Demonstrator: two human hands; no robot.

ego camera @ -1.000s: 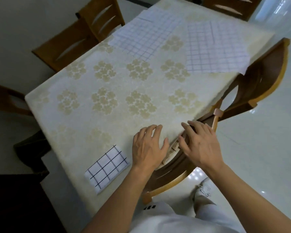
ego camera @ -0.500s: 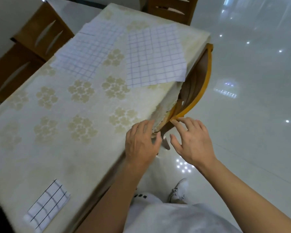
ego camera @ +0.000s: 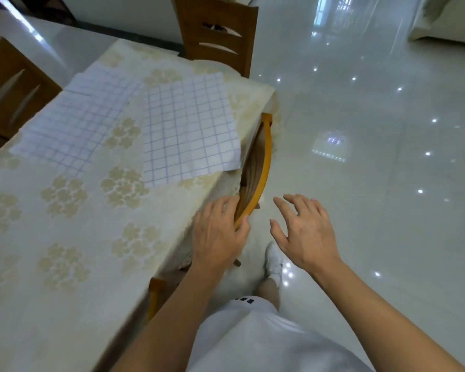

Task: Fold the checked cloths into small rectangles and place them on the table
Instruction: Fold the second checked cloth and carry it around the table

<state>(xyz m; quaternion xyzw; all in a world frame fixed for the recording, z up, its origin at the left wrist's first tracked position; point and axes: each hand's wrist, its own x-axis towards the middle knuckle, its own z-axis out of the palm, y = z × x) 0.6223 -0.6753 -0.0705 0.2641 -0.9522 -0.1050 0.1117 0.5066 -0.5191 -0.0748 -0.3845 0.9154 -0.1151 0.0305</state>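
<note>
Two white checked cloths lie spread flat on the table (ego camera: 65,224). One checked cloth (ego camera: 188,130) reaches the right edge; the other checked cloth (ego camera: 75,122) lies to its left, farther back. My left hand (ego camera: 218,232) rests at the table's right edge, its fingers against the curved back of a wooden chair (ego camera: 262,167) tucked under the table. My right hand (ego camera: 304,232) hovers over the floor beside it, fingers spread, holding nothing. The small folded cloth seen earlier is out of view.
The table wears a cream cloth with pale flower prints. Another wooden chair (ego camera: 218,36) stands at the far end and one chair (ego camera: 11,87) at the far left. Glossy white floor tiles (ego camera: 373,130) stretch to the right. My white shorts and shoe show below.
My view has swung right along the table edge, so the folded cloth has left the frame. Both hands have slid along the chair back; my right hand has lifted off it.
</note>
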